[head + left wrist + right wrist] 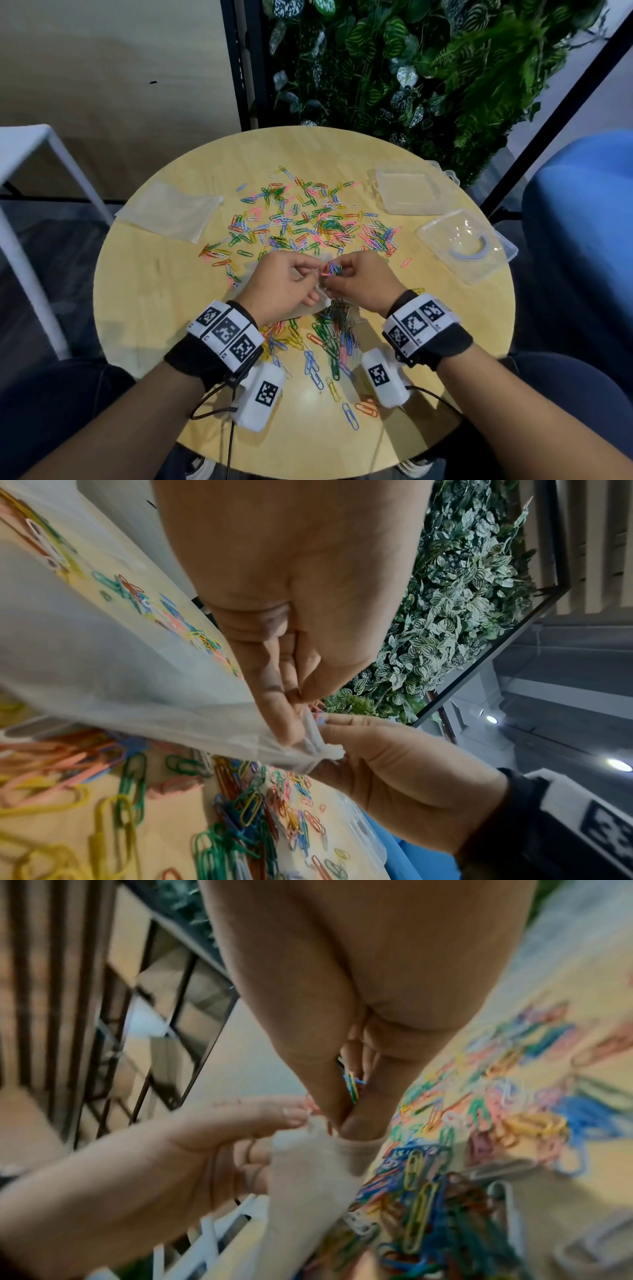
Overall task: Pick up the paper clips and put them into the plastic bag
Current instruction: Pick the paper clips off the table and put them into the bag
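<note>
My left hand [281, 281] pinches the top edge of the plastic bag [103, 669], holding it up over the near middle of the round table [154, 308]; my right hand [363, 281] has a tight grip on a small bunch of paper clips [333, 269] at the bag's mouth; more clips lie scattered across the table's middle and near side, with a second bag [171, 212] far left.
</note>
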Action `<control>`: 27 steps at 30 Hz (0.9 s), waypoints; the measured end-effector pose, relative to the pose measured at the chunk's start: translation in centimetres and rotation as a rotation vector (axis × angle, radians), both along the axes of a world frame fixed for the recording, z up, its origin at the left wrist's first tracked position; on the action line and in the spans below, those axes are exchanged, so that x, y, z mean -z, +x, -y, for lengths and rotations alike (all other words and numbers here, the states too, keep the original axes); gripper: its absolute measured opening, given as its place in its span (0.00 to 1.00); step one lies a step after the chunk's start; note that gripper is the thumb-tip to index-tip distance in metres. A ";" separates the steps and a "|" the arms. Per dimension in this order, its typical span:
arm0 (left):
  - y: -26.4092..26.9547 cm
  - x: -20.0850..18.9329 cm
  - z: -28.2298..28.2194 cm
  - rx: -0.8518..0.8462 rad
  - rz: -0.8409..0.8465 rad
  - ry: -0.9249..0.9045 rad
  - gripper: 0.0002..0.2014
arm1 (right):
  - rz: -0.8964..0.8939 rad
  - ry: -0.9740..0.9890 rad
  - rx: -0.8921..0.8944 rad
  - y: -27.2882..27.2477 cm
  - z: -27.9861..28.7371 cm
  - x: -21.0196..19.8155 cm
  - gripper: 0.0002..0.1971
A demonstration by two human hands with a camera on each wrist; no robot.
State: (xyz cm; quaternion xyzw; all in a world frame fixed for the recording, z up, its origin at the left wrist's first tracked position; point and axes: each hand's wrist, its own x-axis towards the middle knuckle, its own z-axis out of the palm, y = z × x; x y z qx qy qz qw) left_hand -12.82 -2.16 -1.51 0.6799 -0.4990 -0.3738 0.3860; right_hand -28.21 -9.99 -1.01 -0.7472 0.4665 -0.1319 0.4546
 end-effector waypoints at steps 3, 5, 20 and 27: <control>-0.2 -0.2 -0.2 0.004 -0.005 0.007 0.11 | -0.066 -0.185 -0.056 0.0 -0.2 0.1 0.05; -0.2 -0.2 -0.2 -0.002 -0.003 0.005 0.11 | -0.084 -0.193 -0.085 0.1 -0.4 0.0 0.09; 1.3 -0.5 0.1 -0.064 -0.059 0.012 0.10 | 0.022 -0.467 -0.371 0.1 -1.3 0.3 0.22; 1.2 -1.1 0.0 -0.042 -0.140 0.055 0.09 | 0.140 -0.431 -0.313 -0.5 -1.2 0.4 0.10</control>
